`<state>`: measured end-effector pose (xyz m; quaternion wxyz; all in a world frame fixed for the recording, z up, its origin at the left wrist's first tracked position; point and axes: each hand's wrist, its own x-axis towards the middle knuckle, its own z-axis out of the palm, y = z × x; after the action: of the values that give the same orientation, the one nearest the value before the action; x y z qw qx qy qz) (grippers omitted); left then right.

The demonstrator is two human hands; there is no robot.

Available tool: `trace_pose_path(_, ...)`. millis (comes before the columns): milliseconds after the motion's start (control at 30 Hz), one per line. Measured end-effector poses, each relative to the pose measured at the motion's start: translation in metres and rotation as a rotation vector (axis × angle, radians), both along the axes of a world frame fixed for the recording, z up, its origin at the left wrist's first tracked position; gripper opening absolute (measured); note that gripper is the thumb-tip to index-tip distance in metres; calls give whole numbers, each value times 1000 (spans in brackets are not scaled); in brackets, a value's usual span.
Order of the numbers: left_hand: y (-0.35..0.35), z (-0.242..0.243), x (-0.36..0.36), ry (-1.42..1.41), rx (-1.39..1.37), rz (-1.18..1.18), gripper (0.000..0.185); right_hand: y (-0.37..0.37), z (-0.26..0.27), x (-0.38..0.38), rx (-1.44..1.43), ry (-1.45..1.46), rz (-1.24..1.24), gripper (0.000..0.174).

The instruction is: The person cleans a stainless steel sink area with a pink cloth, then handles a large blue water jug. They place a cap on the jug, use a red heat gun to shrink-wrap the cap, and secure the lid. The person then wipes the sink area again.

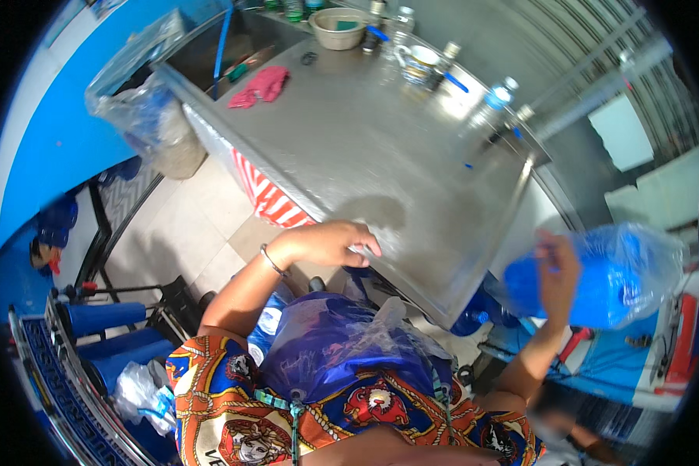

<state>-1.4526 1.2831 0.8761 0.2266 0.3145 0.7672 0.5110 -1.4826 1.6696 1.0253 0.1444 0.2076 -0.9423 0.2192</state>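
My left hand (326,243) hovers over the near edge of a stainless steel table (349,140), with its fingers bent and parted and no object seen in them. A bracelet circles that wrist. Off to the right, my right hand (559,271) is at a clear plastic bag (652,250) with blue contents. Its fingertips are blurred, so whether they pinch something or only touch the bag is unclear. A small blue piece (469,166) lies on the table's right part. A purple, plastic-covered apron (338,343) hangs across my front.
Along the table's back edge stand a plastic bottle (498,96), a patterned mug (418,63) and a beige basin (339,29). A pink cloth (261,87) lies beside the sink (233,46). Left are a lined bin (175,140) and a rack (110,332). Another person (553,422) is at lower right.
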Motion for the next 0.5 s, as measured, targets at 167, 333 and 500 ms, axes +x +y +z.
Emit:
trace_pose_path(167,-9,-15,39,-72,-12,224,35,-75,-107,-19,106,-646,318,30)
trace_pose_path(333,-37,-19,75,-64,-135,501,34,-136,-158,-49,78,-622,655,34)
trace_pose_path(500,-56,-16,105,-144,-139,696,35,-186,-176,-78,68,-559,766,35)
